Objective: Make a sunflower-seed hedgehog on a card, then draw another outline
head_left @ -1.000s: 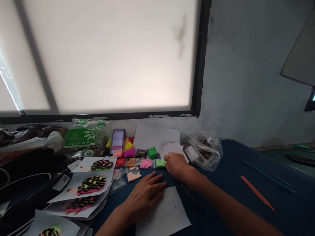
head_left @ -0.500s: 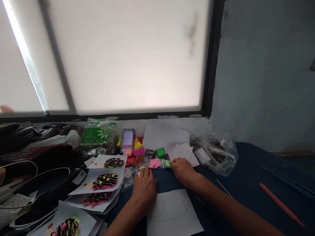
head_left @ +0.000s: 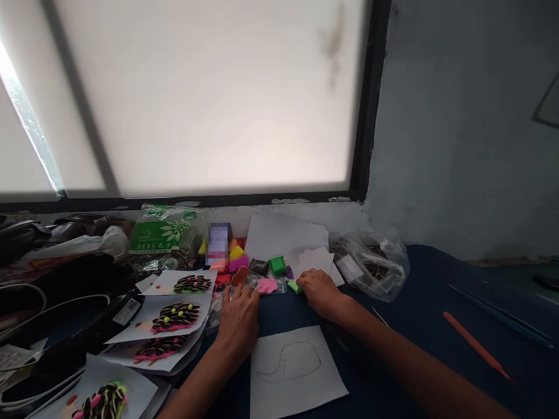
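Note:
My left hand (head_left: 239, 319) lies palm down over the near edge of the clay packets, its fingers stretched forward and a little apart. Just past its fingertips is a brown clay packet (head_left: 240, 276); whatever lies under the palm is hidden. With fingers curled, my right hand (head_left: 322, 293) grips the end of a small light green clay packet (head_left: 294, 287). A pink clay packet (head_left: 266, 286) and a green one (head_left: 277, 265) lie between my hands. Nearer me is a white sheet (head_left: 297, 372) with a pencilled rounded outline and a curved tail.
Cards with seed-covered hedgehog pictures (head_left: 174, 317) overlap at the left, beside black bags and white cables (head_left: 82, 295). Blank paper (head_left: 283, 235) and a clear bag of seeds (head_left: 375, 267) are at the back. An orange pencil-like stick (head_left: 478, 346) lies at right.
My left hand has shifted left and forward over the packets. The light green packet now looks tilted at my right fingers. The whole view has swung slightly right.

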